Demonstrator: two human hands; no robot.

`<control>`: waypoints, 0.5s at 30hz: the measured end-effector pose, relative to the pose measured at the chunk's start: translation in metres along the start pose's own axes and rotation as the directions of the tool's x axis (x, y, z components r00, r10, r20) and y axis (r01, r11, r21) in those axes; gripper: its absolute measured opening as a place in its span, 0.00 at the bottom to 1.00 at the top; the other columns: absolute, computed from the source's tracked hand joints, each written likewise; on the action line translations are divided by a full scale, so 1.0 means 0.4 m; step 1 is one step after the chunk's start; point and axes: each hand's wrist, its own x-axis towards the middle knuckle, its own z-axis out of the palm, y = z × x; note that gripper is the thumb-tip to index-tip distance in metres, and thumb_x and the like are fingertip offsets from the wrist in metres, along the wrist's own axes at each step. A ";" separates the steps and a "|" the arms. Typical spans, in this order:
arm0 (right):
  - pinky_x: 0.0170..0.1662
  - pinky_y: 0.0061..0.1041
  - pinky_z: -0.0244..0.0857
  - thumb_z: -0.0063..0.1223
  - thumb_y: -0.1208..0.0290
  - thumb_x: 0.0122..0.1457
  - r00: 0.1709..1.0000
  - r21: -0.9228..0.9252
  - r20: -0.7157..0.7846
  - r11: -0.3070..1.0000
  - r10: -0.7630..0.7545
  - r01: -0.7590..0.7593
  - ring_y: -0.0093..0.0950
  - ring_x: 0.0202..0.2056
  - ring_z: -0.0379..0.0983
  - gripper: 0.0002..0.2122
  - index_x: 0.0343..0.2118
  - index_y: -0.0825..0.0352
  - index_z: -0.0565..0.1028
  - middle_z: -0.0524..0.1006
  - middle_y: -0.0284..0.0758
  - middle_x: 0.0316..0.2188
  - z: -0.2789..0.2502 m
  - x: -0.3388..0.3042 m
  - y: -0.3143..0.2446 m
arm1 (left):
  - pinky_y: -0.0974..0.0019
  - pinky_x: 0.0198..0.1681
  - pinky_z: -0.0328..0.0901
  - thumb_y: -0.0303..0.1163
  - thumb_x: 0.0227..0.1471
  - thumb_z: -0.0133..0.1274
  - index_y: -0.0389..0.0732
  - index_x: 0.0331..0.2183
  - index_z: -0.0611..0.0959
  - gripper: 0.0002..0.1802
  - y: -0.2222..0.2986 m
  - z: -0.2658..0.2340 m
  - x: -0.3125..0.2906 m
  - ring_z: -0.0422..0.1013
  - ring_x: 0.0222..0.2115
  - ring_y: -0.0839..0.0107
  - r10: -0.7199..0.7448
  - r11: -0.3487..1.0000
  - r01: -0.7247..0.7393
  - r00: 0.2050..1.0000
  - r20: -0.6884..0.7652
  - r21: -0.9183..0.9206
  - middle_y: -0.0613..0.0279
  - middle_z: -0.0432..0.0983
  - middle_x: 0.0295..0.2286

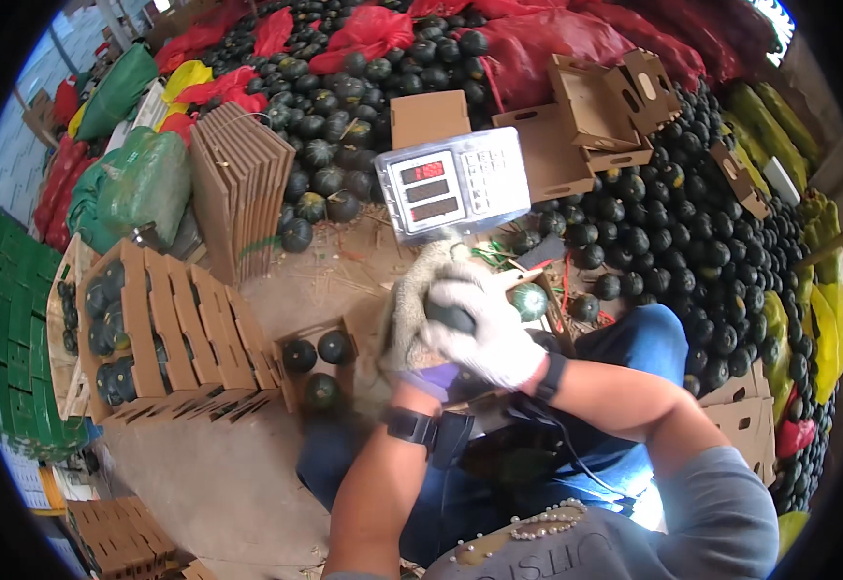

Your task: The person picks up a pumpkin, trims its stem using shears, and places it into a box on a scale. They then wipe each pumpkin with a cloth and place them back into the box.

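Note:
My right hand (484,324), in a white knitted glove, curls over a dark green squash (450,317) held in front of my lap. My left hand (408,314) closes round its left side, wrapped in a fuzzy greyish-tan glove or cloth with a purple cuff; blur hides which, and its fingers are not distinct. Just beyond the hands stands a digital scale (455,184) with lit red digits. A paler striped squash (530,302) lies in a cardboard box to the right of my hands. By my left knee, an open carton (287,389) contains three dark squashes.
Stacked cartons of squashes (180,319) stand at left, below upright flattened cardboard (238,188). Loose squashes (663,232) cover the floor at right and far behind the scale. Open cartons (542,150), red mesh sacks (547,48) and green crates (15,329) surround the work spot.

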 end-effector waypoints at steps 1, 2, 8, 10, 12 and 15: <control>0.64 0.41 0.62 0.68 0.62 0.56 0.996 0.001 -0.006 0.996 0.086 -0.086 0.46 0.58 0.69 0.24 0.53 0.66 0.75 0.73 0.46 0.56 0.004 0.007 0.051 | 0.60 0.63 0.62 0.34 0.70 0.43 0.38 0.60 0.68 0.21 -0.031 0.007 0.001 0.68 0.57 0.64 -0.056 0.984 0.077 0.989 0.134 -0.159 0.55 0.69 0.57; 0.63 0.40 0.63 0.68 0.62 0.56 0.986 0.009 -0.013 0.986 0.168 -0.168 0.44 0.57 0.71 0.24 0.53 0.67 0.75 0.74 0.47 0.55 0.002 0.036 0.095 | 0.60 0.65 0.62 0.34 0.70 0.42 0.38 0.62 0.67 0.23 -0.052 -0.001 0.001 0.67 0.59 0.63 -0.080 0.943 0.169 0.952 0.297 -0.287 0.55 0.69 0.59; 0.56 0.42 0.66 0.67 0.60 0.53 0.994 0.040 0.015 0.993 -0.110 0.109 0.45 0.49 0.72 0.18 0.43 0.64 0.78 0.77 0.41 0.42 -0.018 0.007 -0.033 | 0.61 0.53 0.68 0.48 0.71 0.42 0.42 0.49 0.77 0.20 0.030 -0.054 0.021 0.71 0.46 0.71 -0.588 0.237 0.633 0.697 0.409 -0.737 0.61 0.75 0.43; 0.55 0.42 0.66 0.66 0.62 0.53 0.998 0.082 -0.059 0.997 0.019 -0.014 0.46 0.47 0.72 0.18 0.43 0.65 0.77 0.76 0.42 0.40 -0.004 0.048 0.104 | 0.55 0.52 0.68 0.49 0.71 0.39 0.41 0.49 0.76 0.22 -0.022 0.053 0.005 0.70 0.49 0.65 -0.236 0.969 0.244 0.960 0.149 -0.036 0.57 0.74 0.45; 0.55 0.41 0.66 0.66 0.64 0.54 0.950 0.124 -0.226 0.974 0.215 -0.191 0.44 0.48 0.71 0.17 0.43 0.65 0.77 0.75 0.42 0.43 -0.025 0.068 0.092 | 0.59 0.48 0.68 0.46 0.69 0.42 0.42 0.45 0.78 0.19 -0.024 0.028 0.006 0.72 0.45 0.67 -0.269 0.957 0.266 0.963 -0.012 -0.116 0.59 0.75 0.42; 0.60 0.43 0.65 0.64 0.66 0.59 0.970 0.375 0.190 0.924 -0.151 0.071 0.42 0.56 0.71 0.18 0.51 0.64 0.77 0.76 0.42 0.53 -0.056 0.041 0.007 | 0.70 0.37 0.69 0.39 0.61 0.55 0.44 0.35 0.81 0.09 0.036 -0.036 0.010 0.74 0.34 0.76 -0.451 0.765 0.364 0.892 -0.038 -0.532 0.69 0.77 0.32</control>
